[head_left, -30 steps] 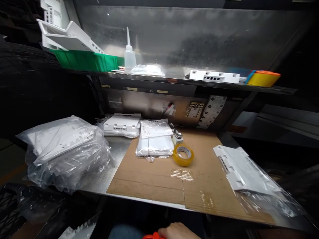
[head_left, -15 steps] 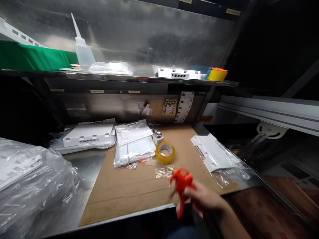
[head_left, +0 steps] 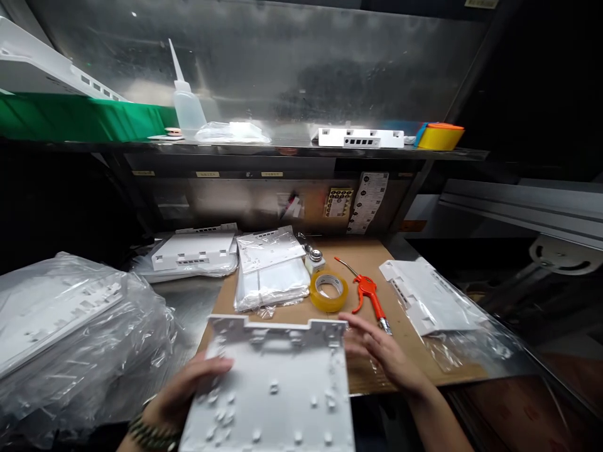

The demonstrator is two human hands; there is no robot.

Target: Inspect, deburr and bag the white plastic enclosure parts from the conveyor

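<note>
My left hand (head_left: 188, 383) grips a white plastic housing panel (head_left: 277, 383) by its left edge, thumb on the face. The panel is tilted towards me, showing small raised posts and a notched far edge; its near part runs out of the frame. At the panel's far right corner is my right hand (head_left: 381, 351), its fingers stretched out and the fingertips at the edge. Beyond that hand a red air blow gun (head_left: 367, 290) lies on the cardboard (head_left: 292, 317), beside a roll of yellow tape (head_left: 328, 291).
On the left sits a large clear bag (head_left: 141, 333) with white panels. Bagged housings (head_left: 419, 295) lie at right; more housings (head_left: 193, 251) and flat plastic bags (head_left: 271, 289) at the back. The shelf above carries a squeeze bottle (head_left: 188, 110) and a green bin (head_left: 89, 119).
My right hand has let go of the red air blow gun, which now lies on the cardboard. My left hand has come into view with the white panel. The view has shifted slightly left.
</note>
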